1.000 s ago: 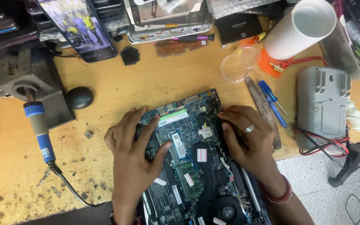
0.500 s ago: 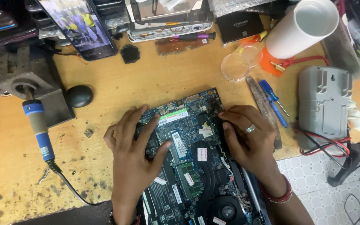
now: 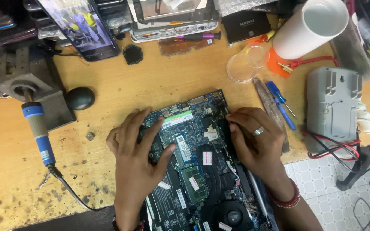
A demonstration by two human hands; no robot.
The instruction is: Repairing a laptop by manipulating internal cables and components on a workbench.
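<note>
The opened laptop board (image 3: 193, 158) is pressed flat by the left hand (image 3: 135, 158) while its 2 o'clock edge is pinched by the right hand (image 3: 255, 141), so a connector could be cracked by excess force.

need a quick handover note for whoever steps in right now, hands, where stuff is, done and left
Left hand: flat, fingers spread on the blue-green circuit board of the opened dark laptop.
Right hand: fingertips pressed at the board's right edge; whether it pinches anything cannot be told.
Nearby: blue-handled screwdriver and grey metal file right of the laptop, blue-handled soldering iron in its stand on the left, clear plastic cup behind.
Done: bottom cover off, board and fan exposed.
Left: board still seated in the case.
</note>
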